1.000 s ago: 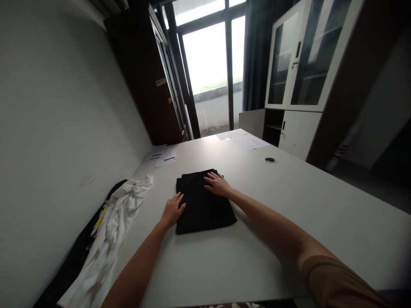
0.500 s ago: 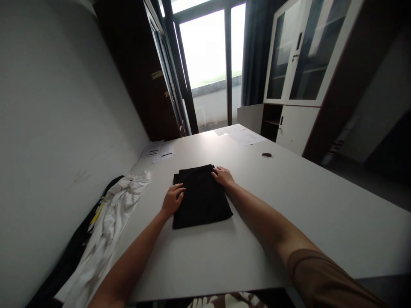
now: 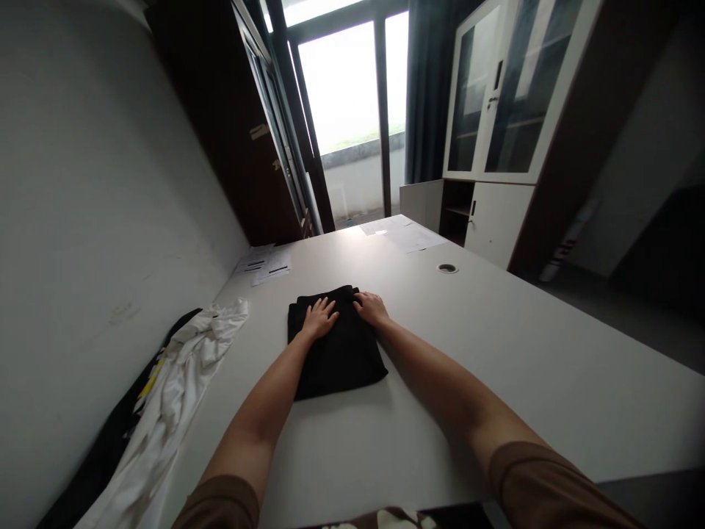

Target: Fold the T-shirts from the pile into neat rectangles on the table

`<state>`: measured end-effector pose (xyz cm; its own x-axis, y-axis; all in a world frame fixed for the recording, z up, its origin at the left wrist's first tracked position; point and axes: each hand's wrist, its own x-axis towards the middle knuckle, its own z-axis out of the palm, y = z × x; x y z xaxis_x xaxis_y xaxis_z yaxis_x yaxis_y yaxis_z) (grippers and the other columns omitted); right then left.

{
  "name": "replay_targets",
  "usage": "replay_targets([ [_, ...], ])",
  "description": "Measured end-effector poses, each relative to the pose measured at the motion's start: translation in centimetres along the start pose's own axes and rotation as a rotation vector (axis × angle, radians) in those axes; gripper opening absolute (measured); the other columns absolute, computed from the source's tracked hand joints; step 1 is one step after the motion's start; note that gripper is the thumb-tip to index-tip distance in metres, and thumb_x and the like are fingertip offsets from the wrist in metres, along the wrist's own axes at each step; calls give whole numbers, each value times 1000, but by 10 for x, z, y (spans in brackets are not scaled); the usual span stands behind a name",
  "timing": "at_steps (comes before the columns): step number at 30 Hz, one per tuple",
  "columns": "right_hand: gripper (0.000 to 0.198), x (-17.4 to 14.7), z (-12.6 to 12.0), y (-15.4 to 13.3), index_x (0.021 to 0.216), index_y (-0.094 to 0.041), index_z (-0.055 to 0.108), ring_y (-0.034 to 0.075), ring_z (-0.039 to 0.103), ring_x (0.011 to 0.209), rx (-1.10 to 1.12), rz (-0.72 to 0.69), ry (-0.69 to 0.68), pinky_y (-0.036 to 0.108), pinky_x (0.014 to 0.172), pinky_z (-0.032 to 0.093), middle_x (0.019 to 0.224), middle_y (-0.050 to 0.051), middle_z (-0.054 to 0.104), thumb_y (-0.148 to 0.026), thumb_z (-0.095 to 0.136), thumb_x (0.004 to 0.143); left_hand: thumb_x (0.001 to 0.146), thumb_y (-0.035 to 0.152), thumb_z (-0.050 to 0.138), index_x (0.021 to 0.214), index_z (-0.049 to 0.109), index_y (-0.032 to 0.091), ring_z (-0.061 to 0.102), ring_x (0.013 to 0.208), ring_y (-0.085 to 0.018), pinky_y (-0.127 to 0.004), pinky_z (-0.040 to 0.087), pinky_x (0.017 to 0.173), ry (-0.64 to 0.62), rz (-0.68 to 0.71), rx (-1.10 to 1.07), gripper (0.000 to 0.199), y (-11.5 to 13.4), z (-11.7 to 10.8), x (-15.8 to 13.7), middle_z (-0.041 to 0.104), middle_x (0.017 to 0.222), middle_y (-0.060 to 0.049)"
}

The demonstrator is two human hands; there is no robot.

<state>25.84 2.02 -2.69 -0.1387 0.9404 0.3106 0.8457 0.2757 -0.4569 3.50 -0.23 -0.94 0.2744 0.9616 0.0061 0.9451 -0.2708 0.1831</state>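
Note:
A folded black cloth (image 3: 341,353), perhaps a garment, lies on the white table in front of me. My left hand (image 3: 320,319) rests flat on its upper part, fingers spread and palm down. At the cloth's far right corner is my right hand (image 3: 372,308), its fingers lying over the edge, apart from a full grip. Small uneven layers show along the far edge, between the two hands. The underside of the cloth is hidden.
A crumpled white cloth (image 3: 201,360) hangs over the table's left side, beside a dark one (image 3: 115,433). Printed sheets (image 3: 272,266) lie at the back left, more paper (image 3: 410,235) at the back. A cable hole (image 3: 448,269) opens in the tabletop (image 3: 496,345). Cabinets (image 3: 501,220) stand at right.
My left hand has moved from the cloth's left edge inward and onto its upper part, with the fingers spreading. My right hand stays at the far right corner. The view has shifted slightly.

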Motion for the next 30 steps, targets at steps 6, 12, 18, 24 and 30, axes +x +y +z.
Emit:
replay_targets([
  [6, 35, 0, 1, 0, 130, -26, 66, 26, 55, 130, 25, 33, -26, 42, 114, 31, 135, 9, 65, -37, 55, 99, 102, 59, 31, 159, 36, 31, 19, 156, -31, -58, 15, 123, 85, -228, -9, 63, -49, -3, -3, 25, 168, -5],
  [12, 35, 0, 2, 1, 129, -25, 66, 27, 55, 128, 25, 26, -23, 42, 113, 32, 134, 9, 66, -38, 55, 98, 103, 51, 34, 153, 46, 26, 34, 150, -32, -56, 26, 120, 189, -348, -14, 56, -92, -8, -44, 39, 162, -10],
  [18, 35, -3, -1, -3, 129, -26, 66, 26, 57, 126, 7, 31, -25, 41, 111, 33, 132, 9, 67, -36, 54, 98, 104, 36, 35, 138, 61, 22, 38, 147, -24, -46, 27, 124, 358, -300, -47, 44, -91, -14, -92, 53, 152, -8],
  [24, 35, -2, -5, -2, 128, -27, 68, 25, 57, 125, -4, 26, -42, 39, 110, 36, 132, 8, 67, -39, 55, 98, 102, 37, 48, 128, 67, 21, 52, 135, -24, -43, 36, 120, 325, 188, -127, 36, -1, -23, -115, 60, 142, -8],
  [30, 26, 6, -13, 10, 113, -27, 74, 21, 62, 116, 60, 7, -109, 29, 103, 41, 125, 4, 70, -40, 58, 97, 101, 41, 53, 146, 52, 26, 39, 147, -27, -50, 26, 124, 122, 546, -54, 48, 95, -12, -156, 48, 156, -7],
])
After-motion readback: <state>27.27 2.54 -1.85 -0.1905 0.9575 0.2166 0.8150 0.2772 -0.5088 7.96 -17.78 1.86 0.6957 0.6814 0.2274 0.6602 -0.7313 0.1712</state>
